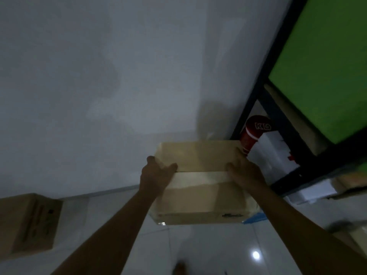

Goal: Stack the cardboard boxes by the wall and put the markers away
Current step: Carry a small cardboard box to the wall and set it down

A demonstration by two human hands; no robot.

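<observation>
I hold a brown cardboard box [198, 203] in front of me, close to the white wall [119, 76]. A pale strip of tape runs across it. My left hand [156, 175] grips its upper left corner, thumb on top. My right hand [245, 173] grips the upper right corner in the same way. Whether the box rests on the floor or hangs in the air, I cannot tell. A second cardboard box [29, 223] stands on the floor at the left, against the wall. No markers are in view.
A dark metal rack [278, 120] stands at the right with a green panel [327, 66], a red container [256, 130] and a white box [272, 155]. More cardboard [349, 237] lies at the lower right. The floor is glossy white tile [198, 245].
</observation>
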